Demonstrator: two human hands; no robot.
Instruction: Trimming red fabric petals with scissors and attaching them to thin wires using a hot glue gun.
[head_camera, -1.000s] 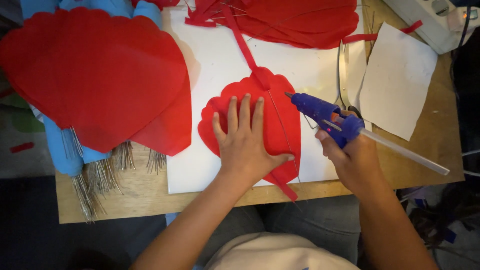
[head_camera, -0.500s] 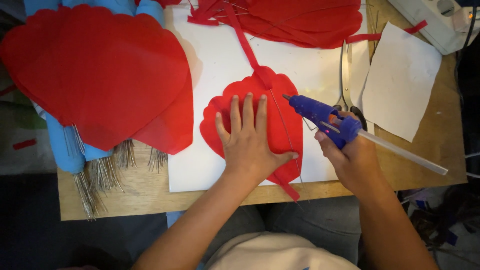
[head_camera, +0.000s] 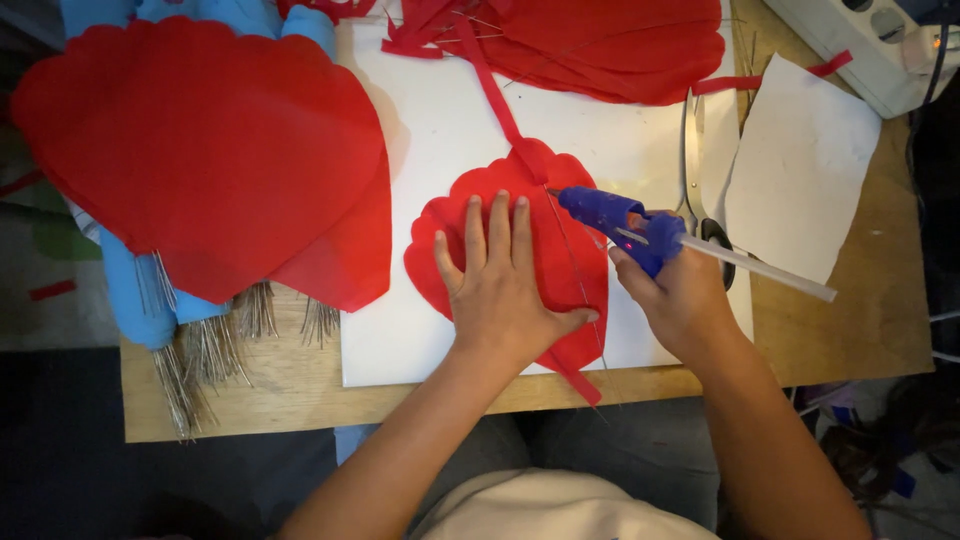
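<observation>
Right now we are on the gluing step: the red petal (head_camera: 520, 265) lies flat on the white sheet (head_camera: 420, 330), near its front edge, with a thin wire (head_camera: 578, 270) running down its right half. Our left hand (head_camera: 500, 290) presses the petal down, palm flat and fingers spread open (nothing gripped, only pinned). Our right hand (head_camera: 680, 300) is closed around the blue glue gun (head_camera: 625, 220), its nozzle touching the petal's upper right edge, just where the wire begins. A clear glue stick (head_camera: 765, 270) juts out behind the gun.

Judging from this, the next move calls for a slow, steady bead along the wire, with the left hand holding firm so the petal does not shift.

Scissors (head_camera: 700, 170) and a paper scrap (head_camera: 800, 170) lie to the right; a big red petal (head_camera: 200, 150) over blue pieces sits left.
</observation>
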